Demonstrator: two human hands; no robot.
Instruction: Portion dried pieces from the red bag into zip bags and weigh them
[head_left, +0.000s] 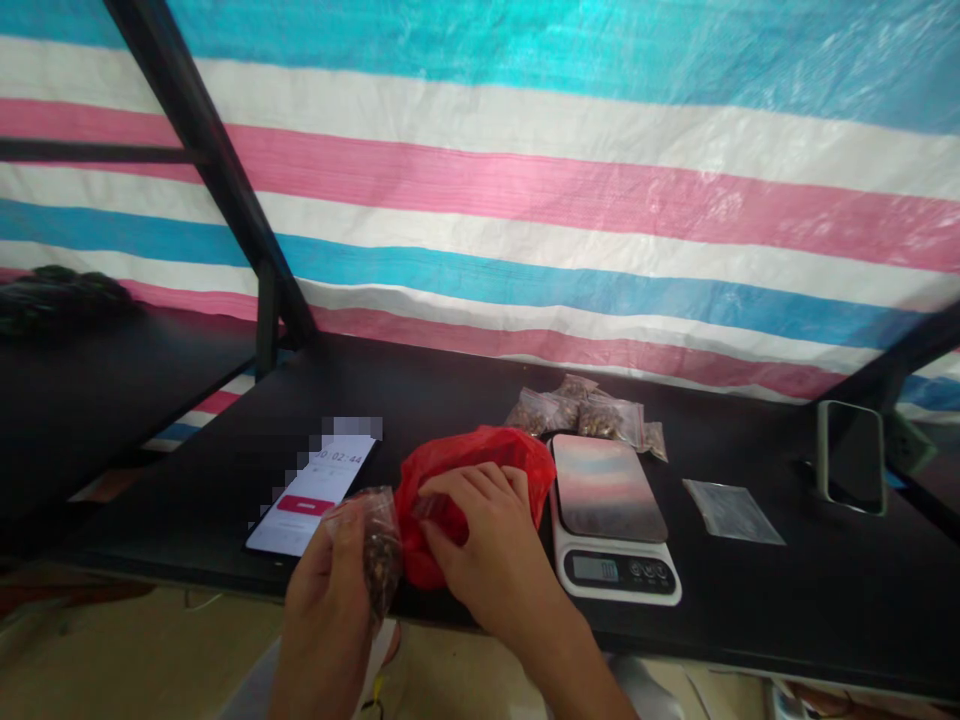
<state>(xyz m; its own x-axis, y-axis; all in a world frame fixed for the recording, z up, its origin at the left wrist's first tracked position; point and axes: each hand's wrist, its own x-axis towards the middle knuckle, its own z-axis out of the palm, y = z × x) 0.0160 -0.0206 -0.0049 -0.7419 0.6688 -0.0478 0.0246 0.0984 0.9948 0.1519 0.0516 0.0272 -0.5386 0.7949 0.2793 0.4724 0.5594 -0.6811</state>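
Note:
My left hand point(328, 585) is closed around a small clear zip bag point(381, 560) filled with brown, dried-looking bits, held upright just past the table's front edge. Beside it, a red plastic bag point(480, 447) stands open on the table. My right hand point(480, 540) reaches over the red bag's mouth, thumb and forefinger curled towards each other and pointing at the zip bag. Something small and dark seems to be between those fingertips; its kind cannot be made out. The red bag's contents are mostly hidden by my right hand.
A kitchen scale point(611, 500) stands right of the red bag, with several filled zip bags point(607, 418) behind it. An unfilled zip bag point(733, 512) lies farther right. A phone showing a timer point(311, 500) lies left; another phone point(851, 457) stands at the right end.

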